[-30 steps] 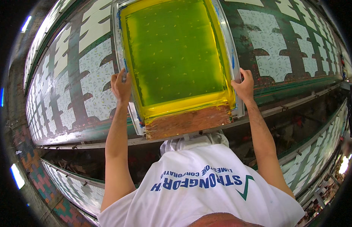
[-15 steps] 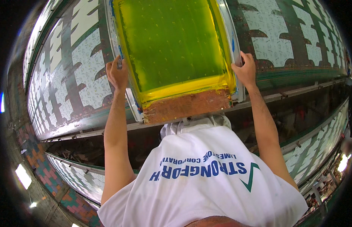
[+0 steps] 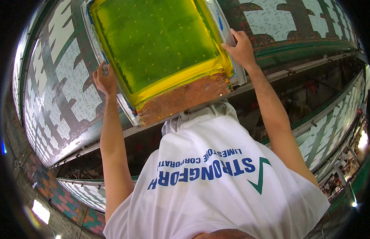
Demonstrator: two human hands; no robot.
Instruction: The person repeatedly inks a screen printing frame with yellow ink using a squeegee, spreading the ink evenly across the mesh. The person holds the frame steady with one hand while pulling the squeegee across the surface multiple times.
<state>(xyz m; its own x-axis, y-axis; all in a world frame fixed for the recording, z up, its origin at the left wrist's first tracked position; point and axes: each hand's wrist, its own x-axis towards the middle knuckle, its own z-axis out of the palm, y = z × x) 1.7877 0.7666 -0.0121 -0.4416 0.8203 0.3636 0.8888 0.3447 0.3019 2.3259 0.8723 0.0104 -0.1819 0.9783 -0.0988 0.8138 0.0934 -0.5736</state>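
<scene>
- Long printing table (image 3: pixel 53 115) covered in patterned cloth (image 3: pixel 272 20).
- Green-mesh screen frame (image 3: pixel 161 51) lies flat at the table's near edge.
- Left hand (image 3: pixel 105 79) grips its left rail, right hand (image 3: pixel 241 49) its right; fingers curled, probably clamped.

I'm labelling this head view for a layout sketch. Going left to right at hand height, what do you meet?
Patterned fabric on the table → left hand → green screen mesh in its frame → right hand → more patterned fabric.
</scene>
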